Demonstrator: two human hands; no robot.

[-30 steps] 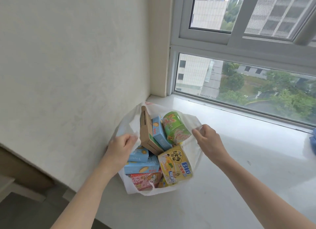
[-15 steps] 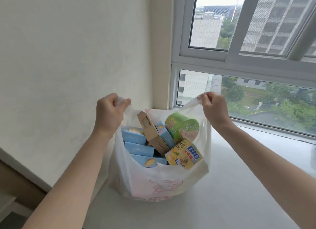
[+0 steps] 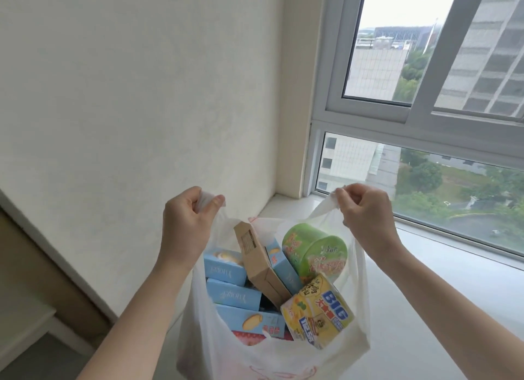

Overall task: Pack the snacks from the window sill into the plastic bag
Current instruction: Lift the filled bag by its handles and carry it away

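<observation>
White plastic bag (image 3: 272, 357) hangs between my two hands above the window sill (image 3: 425, 308), near its left end by the wall. My left hand (image 3: 187, 223) pinches one handle and my right hand (image 3: 365, 212) pinches the other, both held up and apart so the mouth gapes. Inside I see light blue snack boxes (image 3: 226, 269) stacked at the left, a brown cardboard box (image 3: 258, 260) tilted in the middle, a green cup (image 3: 314, 252) at the right and a yellow pack (image 3: 320, 314) in front of it.
</observation>
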